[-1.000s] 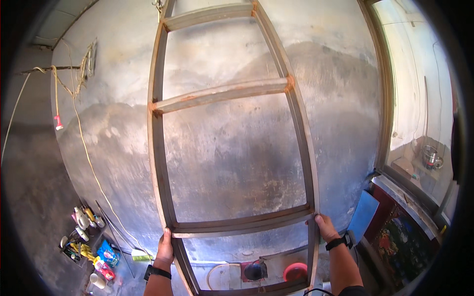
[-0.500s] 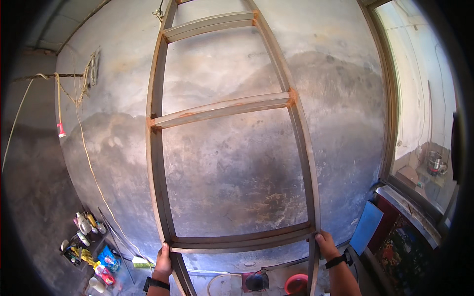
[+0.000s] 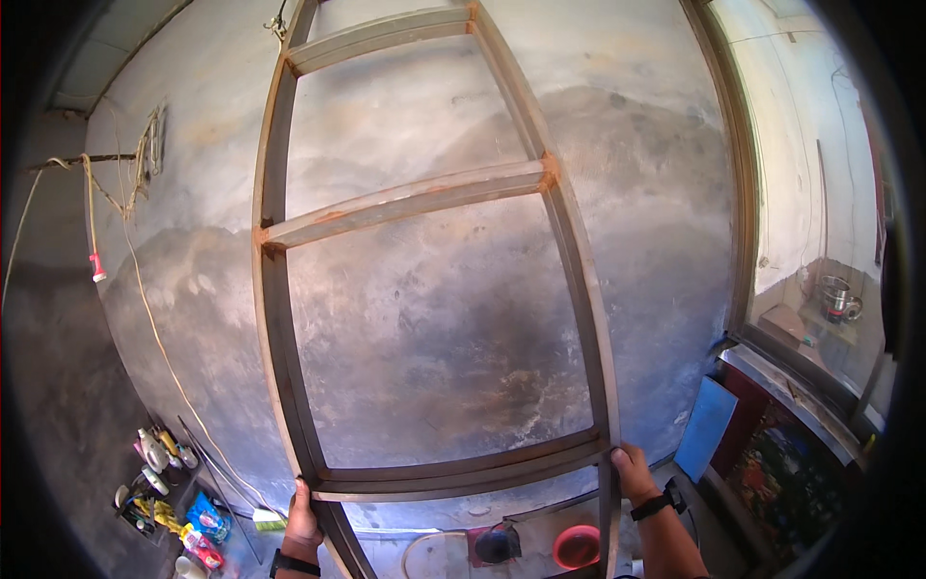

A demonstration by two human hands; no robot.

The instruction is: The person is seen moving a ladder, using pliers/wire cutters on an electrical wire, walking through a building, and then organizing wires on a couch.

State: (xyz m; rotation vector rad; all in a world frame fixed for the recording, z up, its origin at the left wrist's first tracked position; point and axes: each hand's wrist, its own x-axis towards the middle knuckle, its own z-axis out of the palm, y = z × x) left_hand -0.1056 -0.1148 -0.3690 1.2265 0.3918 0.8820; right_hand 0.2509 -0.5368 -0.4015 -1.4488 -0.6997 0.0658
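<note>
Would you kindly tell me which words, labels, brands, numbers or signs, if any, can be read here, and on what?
None can be read.
Blue bag: any print is too small and blurred.
Red pack: likewise too small and blurred.
Ladder: no writing shows.

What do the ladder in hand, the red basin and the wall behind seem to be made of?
Ladder: likely steel, dull grey-brown, with orange rust around its rung joints.
Red basin: probably plastic, judging by its smooth, bright colour.
Wall: plaster or cement render, unclear which; matt, mottled, stained.
</note>
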